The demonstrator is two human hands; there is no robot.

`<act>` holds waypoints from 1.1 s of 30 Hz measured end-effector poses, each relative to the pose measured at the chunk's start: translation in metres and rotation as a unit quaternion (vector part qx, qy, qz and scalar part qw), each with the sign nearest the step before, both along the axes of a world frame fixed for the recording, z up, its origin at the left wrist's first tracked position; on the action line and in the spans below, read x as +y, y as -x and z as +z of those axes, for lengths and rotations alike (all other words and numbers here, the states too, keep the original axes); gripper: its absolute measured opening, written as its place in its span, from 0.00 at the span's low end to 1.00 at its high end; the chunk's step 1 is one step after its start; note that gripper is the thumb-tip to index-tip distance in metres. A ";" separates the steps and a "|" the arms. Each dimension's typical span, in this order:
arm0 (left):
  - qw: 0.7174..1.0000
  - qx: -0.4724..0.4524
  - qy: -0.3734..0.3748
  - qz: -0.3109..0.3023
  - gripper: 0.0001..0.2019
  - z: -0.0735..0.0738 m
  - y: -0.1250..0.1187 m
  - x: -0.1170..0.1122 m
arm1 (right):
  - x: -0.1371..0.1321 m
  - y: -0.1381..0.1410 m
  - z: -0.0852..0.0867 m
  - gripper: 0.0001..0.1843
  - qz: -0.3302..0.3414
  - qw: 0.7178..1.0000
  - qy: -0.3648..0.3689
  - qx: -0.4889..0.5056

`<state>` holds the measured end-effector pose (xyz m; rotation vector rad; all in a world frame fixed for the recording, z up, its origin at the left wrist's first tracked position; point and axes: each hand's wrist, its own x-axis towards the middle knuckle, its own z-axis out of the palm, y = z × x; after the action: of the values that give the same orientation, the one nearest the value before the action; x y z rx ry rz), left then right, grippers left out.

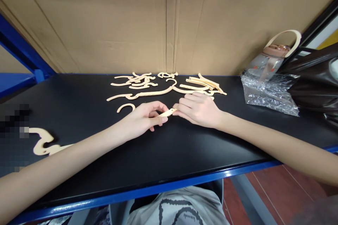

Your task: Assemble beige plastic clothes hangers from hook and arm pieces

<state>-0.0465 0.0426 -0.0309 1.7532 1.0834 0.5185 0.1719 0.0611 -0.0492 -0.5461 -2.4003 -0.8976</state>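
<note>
Over the black tabletop, my left hand (pixel 149 114) pinches a cream plastic hanger piece (pixel 167 113) between thumb and fingers. The piece points right, with a small hole near its end. My right hand (pixel 198 109) is closed at that end, its fingertips pressed against the tip; whether a small part sits in them is hidden. A cream hook (pixel 126 105) shows beside my left wrist, and I cannot tell if it joins the held piece. Just beyond my hands lies an assembled clothes hanger (pixel 153 93) with its hook upward.
Behind are loose hanger arms (pixel 139 80), small hooks (pixel 167 75) and a stack of long pieces (pixel 203 83). Another hanger part (pixel 42 144) lies left, partly under my forearm. At right stand a handled bottle (pixel 274 56), crinkled clear plastic (pixel 269 93) and a dark bag (pixel 314 74). Cardboard (pixel 118 24) closes the back.
</note>
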 end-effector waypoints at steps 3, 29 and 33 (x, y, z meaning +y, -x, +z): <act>1.000 0.000 -0.004 -0.011 0.11 -0.003 0.002 0.002 | 0.000 0.000 0.000 0.22 -0.002 1.000 0.016 -0.011; 0.998 0.046 -0.024 -0.018 0.11 -0.005 0.003 -0.002 | -0.007 0.002 0.000 0.10 0.009 0.999 -0.039 -0.020; 0.998 0.051 -0.040 -0.016 0.11 -0.004 0.002 -0.004 | -0.009 0.003 0.003 0.07 0.021 0.998 -0.060 -0.018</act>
<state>-0.0482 0.0389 -0.0353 1.8814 1.1167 0.4622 0.1691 0.0519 -0.0465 -0.4359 -2.3626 -1.0343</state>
